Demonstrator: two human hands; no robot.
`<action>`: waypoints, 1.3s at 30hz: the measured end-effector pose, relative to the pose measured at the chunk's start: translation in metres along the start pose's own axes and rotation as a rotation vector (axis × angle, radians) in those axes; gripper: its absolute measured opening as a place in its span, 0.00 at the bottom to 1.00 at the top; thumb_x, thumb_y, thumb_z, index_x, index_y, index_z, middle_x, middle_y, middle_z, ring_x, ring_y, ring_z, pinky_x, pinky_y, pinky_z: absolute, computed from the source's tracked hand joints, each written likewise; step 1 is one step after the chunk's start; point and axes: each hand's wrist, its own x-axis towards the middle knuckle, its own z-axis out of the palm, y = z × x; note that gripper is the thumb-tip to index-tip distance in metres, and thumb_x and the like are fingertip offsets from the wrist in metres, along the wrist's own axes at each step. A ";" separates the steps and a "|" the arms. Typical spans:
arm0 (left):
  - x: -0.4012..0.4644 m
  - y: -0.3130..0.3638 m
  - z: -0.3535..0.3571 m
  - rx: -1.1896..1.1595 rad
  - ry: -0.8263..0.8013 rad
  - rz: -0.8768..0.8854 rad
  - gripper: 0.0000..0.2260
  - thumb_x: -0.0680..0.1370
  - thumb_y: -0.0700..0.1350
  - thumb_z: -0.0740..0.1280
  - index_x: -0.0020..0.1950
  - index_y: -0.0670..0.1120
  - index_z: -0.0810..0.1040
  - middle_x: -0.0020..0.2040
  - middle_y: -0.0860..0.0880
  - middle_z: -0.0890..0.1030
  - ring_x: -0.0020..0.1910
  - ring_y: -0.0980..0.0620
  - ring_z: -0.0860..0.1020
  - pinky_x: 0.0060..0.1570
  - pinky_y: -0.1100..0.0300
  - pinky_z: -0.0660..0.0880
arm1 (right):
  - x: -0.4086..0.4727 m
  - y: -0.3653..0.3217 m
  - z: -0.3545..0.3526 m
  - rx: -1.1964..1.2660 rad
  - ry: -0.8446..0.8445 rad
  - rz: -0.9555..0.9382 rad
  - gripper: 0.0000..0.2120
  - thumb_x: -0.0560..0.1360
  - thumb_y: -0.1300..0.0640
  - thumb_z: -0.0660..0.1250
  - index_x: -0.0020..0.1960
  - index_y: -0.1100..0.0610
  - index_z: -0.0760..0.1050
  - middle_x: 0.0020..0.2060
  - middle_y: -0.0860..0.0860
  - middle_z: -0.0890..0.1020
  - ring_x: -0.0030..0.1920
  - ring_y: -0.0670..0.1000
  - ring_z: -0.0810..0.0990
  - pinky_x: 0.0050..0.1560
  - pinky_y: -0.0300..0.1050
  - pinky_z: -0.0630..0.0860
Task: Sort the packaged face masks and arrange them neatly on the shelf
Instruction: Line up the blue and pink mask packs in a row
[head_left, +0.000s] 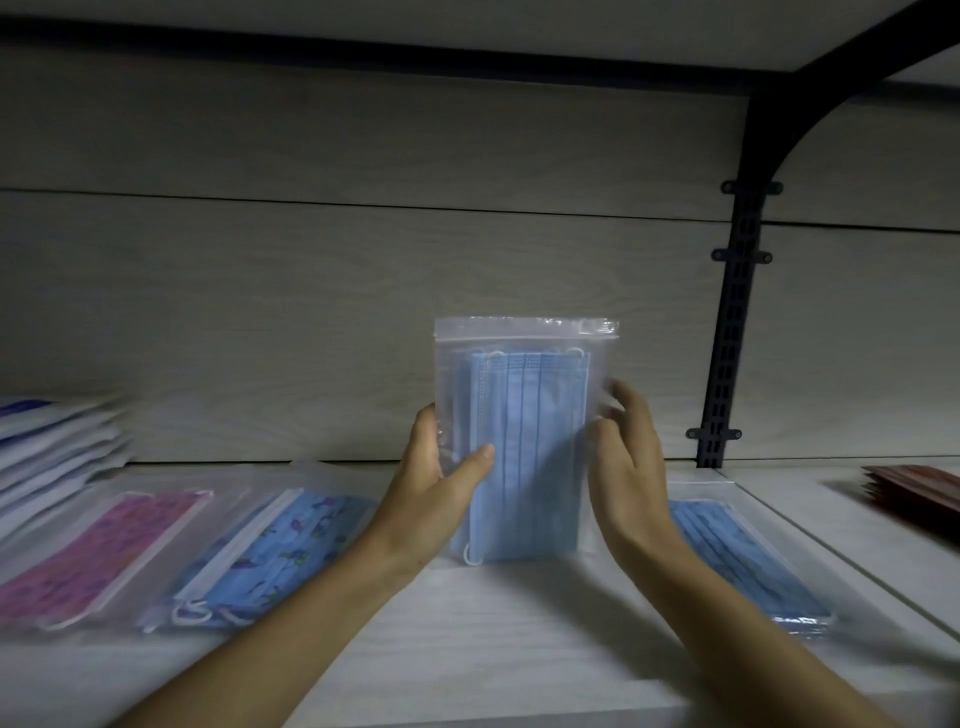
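**Both hands on a blue mask bag, held upright over the shelf**

Gripped from the left side, the blue mask bag (524, 441) stands upright between the two hands, at the middle of the shelf (467, 649). The left hand (441, 467) holds its left edge, with the thumb across the front of the plastic and the fingers behind. The right hand (623, 452) is at the right edge with fingers fairly straight; the fingertips are behind the clear plastic and look to touch it, but that edge is blurred, so I cannot tell if they really clasp it. The zip strip of the bag is at the top, and its bottom edge seems to be just at the shelf surface.

Just right of the bag, partly behind the right forearm, a second blue bag (748, 561) lies flat. On the left lie a patterned blue bag (260, 556) and beside it a pink bag (98, 556), both flat and side by side. Further left a white stack (47, 457) leans at the back wall. At the far right, on the next shelf section, a red stack (919, 493) lies. A black bracket (727, 338) runs up the back wall between the two sections.
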 end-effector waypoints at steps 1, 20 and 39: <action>0.000 0.000 0.000 0.010 0.001 0.017 0.16 0.78 0.39 0.67 0.63 0.52 0.69 0.55 0.53 0.80 0.53 0.58 0.80 0.49 0.65 0.77 | -0.001 0.000 0.000 -0.006 -0.023 -0.014 0.18 0.81 0.61 0.53 0.69 0.48 0.64 0.50 0.36 0.76 0.48 0.35 0.78 0.43 0.33 0.73; -0.001 0.001 0.003 0.079 0.019 -0.058 0.14 0.70 0.48 0.66 0.54 0.55 0.69 0.52 0.55 0.80 0.51 0.59 0.79 0.45 0.65 0.72 | -0.001 -0.001 0.003 0.057 -0.109 0.175 0.18 0.78 0.55 0.57 0.68 0.52 0.66 0.55 0.50 0.77 0.55 0.50 0.76 0.49 0.46 0.74; 0.007 0.004 -0.002 0.024 0.120 -0.011 0.11 0.78 0.33 0.64 0.55 0.48 0.72 0.47 0.51 0.82 0.43 0.60 0.82 0.38 0.68 0.76 | 0.000 -0.011 -0.004 0.029 -0.145 0.237 0.20 0.72 0.57 0.73 0.59 0.52 0.68 0.49 0.49 0.79 0.45 0.46 0.81 0.34 0.33 0.76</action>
